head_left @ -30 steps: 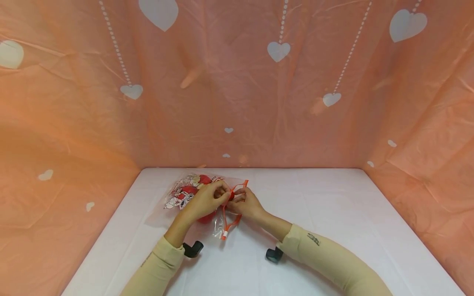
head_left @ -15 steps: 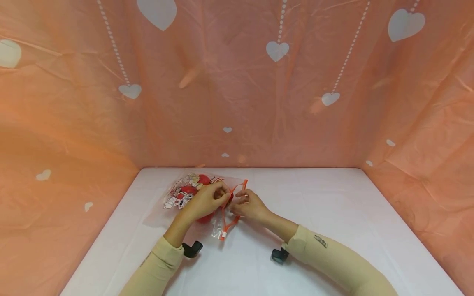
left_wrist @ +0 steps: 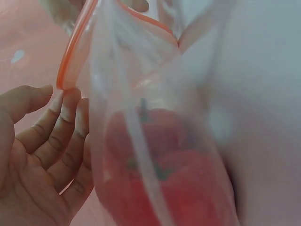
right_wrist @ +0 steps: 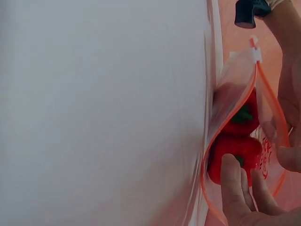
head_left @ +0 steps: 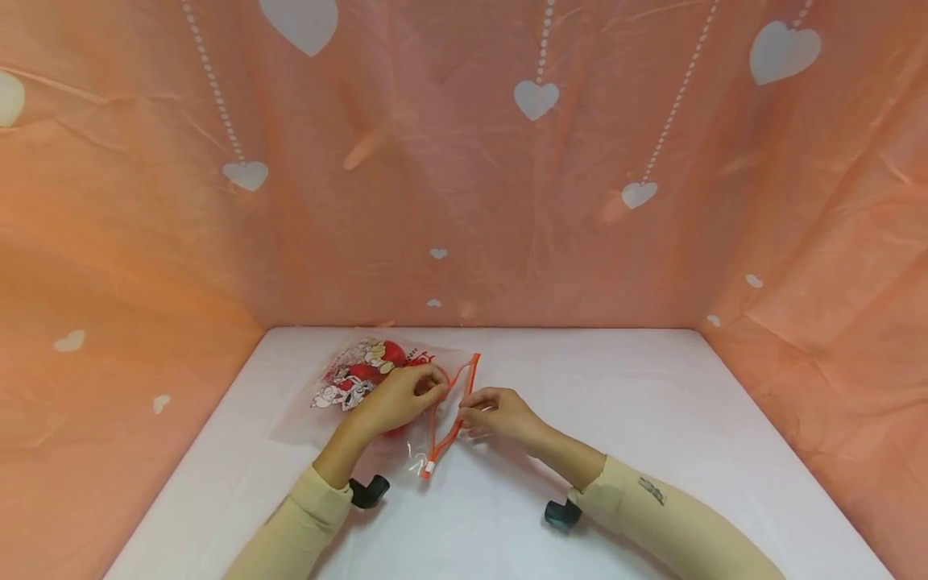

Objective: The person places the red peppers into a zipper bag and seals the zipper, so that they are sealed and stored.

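A clear zip bag [head_left: 355, 374] with a cartoon print lies at the back left of the white table [head_left: 652, 419]. Red fruits with green stems [right_wrist: 235, 150] sit inside it, one seen close up as a red fruit [left_wrist: 160, 160]. The bag's orange zip rim [head_left: 467, 379] stands parted, with a white slider [head_left: 428, 466] at its near end. My left hand [head_left: 406, 395] holds the left side of the mouth, fingertips [left_wrist: 70, 99] against the rim [left_wrist: 77, 42]. My right hand [head_left: 496, 412] pinches the right side of the rim [right_wrist: 207, 150] between thumb and fingers [right_wrist: 235, 188].
Pink-orange sheeting with white hearts [head_left: 464, 201] walls the table on the left, back and right. Black camera mounts sit under my left wrist [head_left: 370, 490] and my right wrist [head_left: 561, 513]. Bare white tabletop spreads to the right and towards me.
My right hand has drawn back to the right and towards me with its side of the rim, so the bag's mouth gapes wider. The left hand stays on the bag.
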{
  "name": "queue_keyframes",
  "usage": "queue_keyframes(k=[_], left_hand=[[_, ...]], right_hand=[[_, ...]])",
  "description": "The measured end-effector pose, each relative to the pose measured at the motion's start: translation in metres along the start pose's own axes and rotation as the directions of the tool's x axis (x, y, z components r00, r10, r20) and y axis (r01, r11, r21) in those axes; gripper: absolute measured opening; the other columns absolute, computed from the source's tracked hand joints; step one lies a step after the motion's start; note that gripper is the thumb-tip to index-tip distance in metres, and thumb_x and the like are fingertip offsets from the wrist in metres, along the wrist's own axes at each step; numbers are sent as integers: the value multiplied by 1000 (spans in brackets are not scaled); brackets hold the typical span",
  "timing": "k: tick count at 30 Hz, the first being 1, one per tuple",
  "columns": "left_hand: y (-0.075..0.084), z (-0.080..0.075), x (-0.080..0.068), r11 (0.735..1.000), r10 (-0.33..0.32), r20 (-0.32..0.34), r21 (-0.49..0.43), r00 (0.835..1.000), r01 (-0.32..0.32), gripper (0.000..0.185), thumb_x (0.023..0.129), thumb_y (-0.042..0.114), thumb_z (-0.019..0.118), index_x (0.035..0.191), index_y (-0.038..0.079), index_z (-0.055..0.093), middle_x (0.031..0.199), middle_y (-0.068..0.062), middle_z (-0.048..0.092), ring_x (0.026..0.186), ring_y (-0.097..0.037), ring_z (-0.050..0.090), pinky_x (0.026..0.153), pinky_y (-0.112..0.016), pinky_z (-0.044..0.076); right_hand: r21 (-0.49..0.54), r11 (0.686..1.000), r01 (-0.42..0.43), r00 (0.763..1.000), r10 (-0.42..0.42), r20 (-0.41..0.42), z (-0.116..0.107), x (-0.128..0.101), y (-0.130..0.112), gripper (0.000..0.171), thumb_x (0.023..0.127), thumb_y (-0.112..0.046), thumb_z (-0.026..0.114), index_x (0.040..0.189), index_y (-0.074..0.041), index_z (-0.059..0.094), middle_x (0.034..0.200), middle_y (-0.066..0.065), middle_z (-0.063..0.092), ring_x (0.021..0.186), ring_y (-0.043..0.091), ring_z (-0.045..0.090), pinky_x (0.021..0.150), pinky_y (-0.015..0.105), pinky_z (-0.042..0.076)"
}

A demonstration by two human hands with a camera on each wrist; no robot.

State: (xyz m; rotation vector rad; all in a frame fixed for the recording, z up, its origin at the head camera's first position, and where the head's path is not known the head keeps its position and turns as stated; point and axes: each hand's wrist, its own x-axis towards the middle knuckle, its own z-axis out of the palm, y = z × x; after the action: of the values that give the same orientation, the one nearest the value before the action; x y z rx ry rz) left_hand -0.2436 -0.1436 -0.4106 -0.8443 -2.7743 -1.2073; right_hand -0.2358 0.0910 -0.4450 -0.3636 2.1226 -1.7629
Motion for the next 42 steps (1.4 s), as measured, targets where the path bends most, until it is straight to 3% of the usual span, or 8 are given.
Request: queue_keyframes(k=[5, 13, 22, 29, 42], left_hand=[[-1, -1, -6, 999, -21, 2, 36, 1000, 21, 8, 106, 22, 70, 107, 14, 74, 93, 7, 75, 87, -8, 67, 85, -33, 55], [0, -6, -25, 995, -50, 7, 82, 999, 49, 6, 105, 23, 72, 105, 17, 73, 97, 7, 75, 88, -9, 65, 83, -35, 56], [3, -7, -50, 992, -31, 10, 126, 999, 29, 6, 104, 25, 73, 104, 19, 72, 90, 13, 69, 81, -3, 61, 77, -28, 53], [4, -8, -68, 996, -5, 54, 92, 999, 0, 9, 105, 20, 71, 105, 12, 75, 87, 5, 72, 79, -1, 61, 76, -28, 54], [2, -9, -93, 997, -33, 121, 80, 992, 24, 10, 104, 25, 72, 102, 16, 75, 89, 13, 70, 82, 0, 64, 76, -29, 56]], right_hand=[[6, 1000, 3, 999, -3, 52, 2, -10, 1, 28, 100, -6, 72, 120, 13, 69, 105, 26, 76, 89, 32, 79, 82, 46, 65], [-32, 999, -8, 996, 11, 91, 9, -25, 0, 26, 100, -9, 73, 118, 10, 71, 101, 23, 78, 83, 27, 79, 76, 41, 65], [-52, 999, -4, 993, 10, 115, 16, -34, -1, 23, 100, -10, 74, 114, 8, 76, 98, 24, 78, 79, 27, 78, 71, 38, 64], [-28, 999, -22, 988, 26, 154, 24, -39, 0, 22, 99, -11, 76, 112, 7, 77, 96, 24, 79, 79, 31, 79, 67, 32, 61], [-9, 999, -43, 981, 44, 187, 38, -41, 7, 20, 99, -8, 75, 110, 9, 76, 96, 24, 79, 79, 23, 78, 74, 38, 65]])
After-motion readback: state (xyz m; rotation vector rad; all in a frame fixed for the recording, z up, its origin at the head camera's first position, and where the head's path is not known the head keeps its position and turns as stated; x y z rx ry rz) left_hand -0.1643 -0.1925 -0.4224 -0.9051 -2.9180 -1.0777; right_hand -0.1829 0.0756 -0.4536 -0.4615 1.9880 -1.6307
